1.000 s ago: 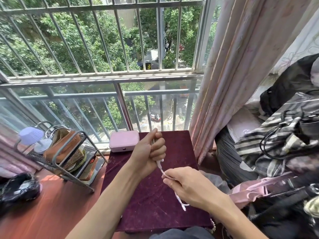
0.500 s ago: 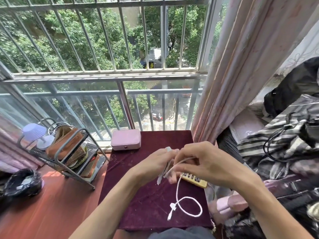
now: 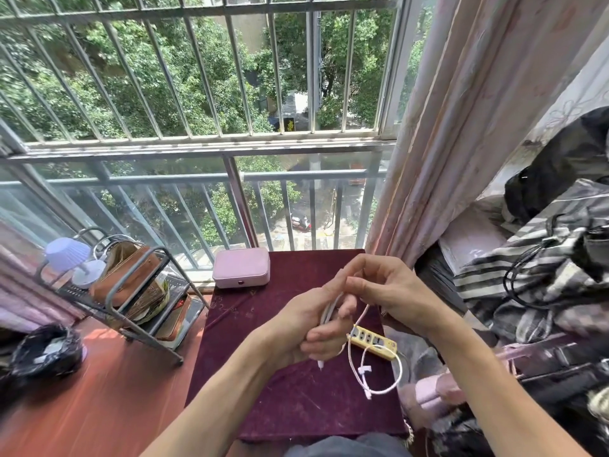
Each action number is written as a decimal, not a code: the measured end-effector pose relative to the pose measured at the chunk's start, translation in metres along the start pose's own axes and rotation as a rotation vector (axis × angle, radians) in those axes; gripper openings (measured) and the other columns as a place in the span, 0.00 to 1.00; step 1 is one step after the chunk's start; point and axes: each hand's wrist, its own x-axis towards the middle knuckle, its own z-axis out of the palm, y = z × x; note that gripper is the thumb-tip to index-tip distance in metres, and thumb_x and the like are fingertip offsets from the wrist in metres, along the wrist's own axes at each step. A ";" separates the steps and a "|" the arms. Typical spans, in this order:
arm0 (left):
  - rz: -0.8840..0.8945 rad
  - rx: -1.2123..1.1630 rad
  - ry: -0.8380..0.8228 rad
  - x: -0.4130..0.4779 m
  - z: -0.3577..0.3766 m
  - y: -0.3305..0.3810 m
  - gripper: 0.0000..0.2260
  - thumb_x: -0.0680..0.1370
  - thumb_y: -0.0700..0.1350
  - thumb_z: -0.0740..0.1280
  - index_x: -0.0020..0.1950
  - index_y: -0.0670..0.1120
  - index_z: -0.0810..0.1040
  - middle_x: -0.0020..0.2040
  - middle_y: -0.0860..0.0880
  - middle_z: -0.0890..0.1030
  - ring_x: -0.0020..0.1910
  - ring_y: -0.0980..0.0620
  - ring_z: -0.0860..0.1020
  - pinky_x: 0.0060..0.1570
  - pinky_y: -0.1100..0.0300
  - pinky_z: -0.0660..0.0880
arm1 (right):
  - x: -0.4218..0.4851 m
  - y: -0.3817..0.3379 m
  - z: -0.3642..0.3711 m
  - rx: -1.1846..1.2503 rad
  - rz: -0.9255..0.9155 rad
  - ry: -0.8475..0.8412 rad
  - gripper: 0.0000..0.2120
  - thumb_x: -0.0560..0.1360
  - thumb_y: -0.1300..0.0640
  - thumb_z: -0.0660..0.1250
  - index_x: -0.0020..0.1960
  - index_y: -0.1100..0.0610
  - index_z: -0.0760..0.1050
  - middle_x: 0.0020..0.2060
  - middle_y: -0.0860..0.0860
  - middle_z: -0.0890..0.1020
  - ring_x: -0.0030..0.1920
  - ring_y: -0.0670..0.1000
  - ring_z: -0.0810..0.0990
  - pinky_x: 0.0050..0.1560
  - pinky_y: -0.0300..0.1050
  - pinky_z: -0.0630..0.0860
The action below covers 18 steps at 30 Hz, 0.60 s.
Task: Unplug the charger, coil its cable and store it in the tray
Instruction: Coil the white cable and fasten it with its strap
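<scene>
Charger cable (image 3: 357, 367), thin and white, is gathered between both hands above a small table (image 3: 270, 374) covered in dark maroon cloth. The left hand (image 3: 309, 324) is curled into a loose fist around several white strands that run up through its palm, with a short white connector tip poking out below the fist. The right hand (image 3: 392, 291) sits just beside it, its thumb and fingers (image 3: 354, 285) pinched on the cable where it leaves the left hand. From that pinch the free end drops down in front of the table's right side, bends into an open loop and ends in a small white plug near the table's right edge; a little white cable tie sits on the strand inside the loop. A yellow power strip (image 3: 374, 343) lies at the right edge of the table, just beneath the hands, and the hanging cable crosses in front of its near end; whether anything is plugged into it cannot be told. At the far left corner of the table a pale pink case (image 3: 241, 272) stands closed, against the window railing (image 3: 197, 150). Left of the table, on the reddish floor, a metal wire rack (image 3: 138, 311) holds a brown pouch and a small lilac lamp (image 3: 67, 253). A pink curtain (image 3: 461, 127) hangs to the right, above piled striped fabric and black cords.
</scene>
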 end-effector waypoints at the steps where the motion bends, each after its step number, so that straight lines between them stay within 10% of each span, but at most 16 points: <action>1: 0.006 -0.022 -0.005 -0.001 0.000 0.000 0.21 0.84 0.59 0.54 0.41 0.45 0.69 0.19 0.54 0.63 0.15 0.59 0.63 0.18 0.67 0.62 | 0.000 0.002 0.000 0.016 0.002 0.002 0.26 0.68 0.36 0.78 0.48 0.58 0.84 0.36 0.50 0.84 0.38 0.51 0.78 0.41 0.41 0.72; 4: 0.023 -0.086 -0.029 -0.001 0.002 0.001 0.18 0.85 0.55 0.54 0.42 0.46 0.70 0.21 0.53 0.59 0.16 0.58 0.58 0.18 0.66 0.58 | 0.002 0.007 -0.001 0.103 -0.035 -0.032 0.23 0.71 0.35 0.76 0.50 0.55 0.84 0.34 0.44 0.83 0.32 0.40 0.76 0.36 0.30 0.70; 14: 0.097 -0.286 -0.094 -0.004 0.007 0.011 0.10 0.83 0.49 0.60 0.43 0.47 0.72 0.22 0.55 0.59 0.17 0.58 0.49 0.20 0.63 0.47 | 0.010 0.031 0.008 0.348 -0.057 0.071 0.21 0.71 0.39 0.78 0.53 0.54 0.88 0.34 0.56 0.77 0.30 0.43 0.70 0.34 0.37 0.67; 18: 0.128 -0.381 -0.143 -0.007 0.004 0.015 0.13 0.84 0.48 0.58 0.41 0.47 0.71 0.21 0.54 0.61 0.17 0.57 0.49 0.20 0.62 0.47 | 0.010 0.035 0.014 0.400 -0.022 0.165 0.18 0.72 0.43 0.77 0.54 0.55 0.88 0.29 0.47 0.74 0.30 0.45 0.66 0.32 0.38 0.65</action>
